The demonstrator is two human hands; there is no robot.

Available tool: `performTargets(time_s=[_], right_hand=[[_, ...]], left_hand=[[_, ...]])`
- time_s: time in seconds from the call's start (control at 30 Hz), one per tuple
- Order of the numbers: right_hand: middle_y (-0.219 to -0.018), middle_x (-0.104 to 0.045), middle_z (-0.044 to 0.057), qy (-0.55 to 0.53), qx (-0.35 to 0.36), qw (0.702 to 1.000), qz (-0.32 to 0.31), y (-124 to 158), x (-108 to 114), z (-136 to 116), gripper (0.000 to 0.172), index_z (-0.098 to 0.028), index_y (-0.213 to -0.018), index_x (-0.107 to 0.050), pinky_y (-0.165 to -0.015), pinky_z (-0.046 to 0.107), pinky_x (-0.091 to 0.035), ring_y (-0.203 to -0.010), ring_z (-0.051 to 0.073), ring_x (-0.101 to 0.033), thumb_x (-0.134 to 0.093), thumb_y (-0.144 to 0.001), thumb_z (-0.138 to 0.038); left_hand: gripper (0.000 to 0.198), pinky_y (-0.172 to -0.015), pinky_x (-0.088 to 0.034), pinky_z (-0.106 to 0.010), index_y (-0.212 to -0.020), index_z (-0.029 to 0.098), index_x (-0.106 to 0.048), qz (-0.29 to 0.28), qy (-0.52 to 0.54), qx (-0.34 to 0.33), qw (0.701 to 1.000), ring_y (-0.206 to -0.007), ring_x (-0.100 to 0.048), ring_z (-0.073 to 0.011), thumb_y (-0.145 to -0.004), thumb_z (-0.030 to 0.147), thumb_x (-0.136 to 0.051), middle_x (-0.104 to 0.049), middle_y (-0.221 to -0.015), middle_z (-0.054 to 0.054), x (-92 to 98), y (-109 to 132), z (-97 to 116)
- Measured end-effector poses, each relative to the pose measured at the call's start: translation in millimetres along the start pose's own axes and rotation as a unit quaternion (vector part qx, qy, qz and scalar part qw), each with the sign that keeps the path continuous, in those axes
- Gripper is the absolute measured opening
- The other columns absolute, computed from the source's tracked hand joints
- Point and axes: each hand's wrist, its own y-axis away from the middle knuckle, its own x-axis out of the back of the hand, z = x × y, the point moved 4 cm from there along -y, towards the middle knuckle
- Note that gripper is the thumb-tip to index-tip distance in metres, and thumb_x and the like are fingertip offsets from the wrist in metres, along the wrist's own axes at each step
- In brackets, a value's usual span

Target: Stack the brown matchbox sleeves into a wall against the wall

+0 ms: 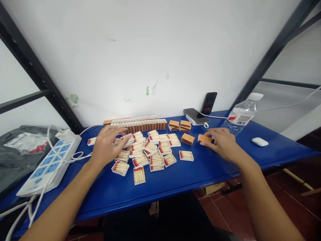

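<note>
Several open white trays of red-tipped matches (150,152) lie spread on a blue table (175,180). My left hand (109,145) hovers over the left side of the pile, fingers curved, the fingertips touching one tray (127,138). My right hand (222,142) rests on the table to the right, its fingers closed round an orange matchbox sleeve (204,138). Another orange sleeve (188,138) lies just left of it. A long row of closed matchboxes (140,124) stands behind the pile, with a small stack of orange sleeves (180,125) beside it.
A white and blue power strip (50,160) with cables lies at the left. A phone on a white charger (196,116), a second dark phone (209,102) leaning on the wall, a plastic water bottle (242,115) and a white earbud case (260,142) sit at the right.
</note>
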Motion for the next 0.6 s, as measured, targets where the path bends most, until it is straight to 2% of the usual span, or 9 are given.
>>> performTargets(time_s=[0.1, 0.2, 0.27, 0.37, 0.47, 0.6], right_hand=[[-0.117, -0.073, 0.015, -0.094, 0.009, 0.995, 0.042, -4, 23, -42, 0.054, -0.021, -0.119, -0.07, -0.086, 0.05, -0.053, -0.1, 0.034, -0.066, -0.058, -0.092, -0.067], [-0.117, -0.073, 0.012, -0.192, 0.018, 0.98, 0.037, -1, 36, -97, 0.049, -0.024, -0.124, -0.069, -0.073, 0.043, -0.056, -0.085, 0.028, -0.068, -0.068, -0.091, -0.059], [-0.119, -0.072, 0.011, -0.259, 0.073, 0.963, 0.015, 4, 35, -139, 0.042, -0.026, -0.125, -0.069, -0.077, 0.042, -0.058, -0.089, 0.027, -0.068, -0.068, -0.094, -0.054], [-0.117, -0.071, 0.007, -0.318, 0.141, 0.937, -0.035, 13, 20, -188, 0.039, -0.031, -0.128, -0.068, -0.087, 0.042, -0.058, -0.1, 0.026, -0.068, -0.072, -0.093, -0.047], [-0.116, -0.07, 0.006, -0.352, 0.162, 0.921, -0.037, 19, 6, -212, 0.04, -0.033, -0.132, -0.067, -0.094, 0.042, -0.057, -0.106, 0.026, -0.067, -0.072, -0.094, -0.043], [-0.116, -0.071, 0.006, -0.368, 0.163, 0.915, 0.005, 23, 0, -217, 0.039, -0.033, -0.131, -0.067, -0.095, 0.042, -0.057, -0.107, 0.026, -0.068, -0.073, -0.093, -0.041]], left_hand=[[0.018, -0.09, -0.055, -0.044, -0.105, 0.022, -0.076, 0.002, 0.019, -0.012, 1.0, -0.093, -0.068, -0.0248, -0.091, 0.031, -0.071, -0.078, -0.093, -0.006, -2.6, 1, 8], [0.023, -0.089, -0.056, -0.044, -0.109, 0.022, -0.076, 0.004, 0.055, -0.03, 0.998, -0.094, -0.067, -0.0247, -0.087, 0.03, -0.076, -0.078, -0.097, -0.007, -5.0, 2, 25], [0.036, -0.088, -0.056, -0.044, -0.12, 0.023, -0.073, -0.021, 0.096, -0.042, 0.994, -0.098, -0.067, -0.0249, -0.086, 0.031, -0.079, -0.078, -0.103, -0.008, -9.2, 4, 39], [0.055, -0.09, -0.056, -0.045, -0.136, 0.024, -0.064, -0.061, 0.152, -0.08, 0.983, -0.102, -0.066, -0.0252, -0.084, 0.033, -0.082, -0.077, -0.108, -0.008, -17.0, 8, 58], [0.051, -0.089, -0.056, -0.044, -0.134, 0.024, -0.064, -0.077, 0.172, -0.094, 0.978, -0.101, -0.066, -0.0244, -0.086, 0.029, -0.081, -0.078, -0.103, -0.008, -21.5, 11, 65], [0.05, -0.092, -0.056, -0.046, -0.133, 0.024, -0.064, -0.082, 0.187, -0.076, 0.976, -0.103, -0.067, -0.0246, -0.086, 0.026, -0.08, -0.077, -0.109, -0.009, -21.0, 12, 63]])
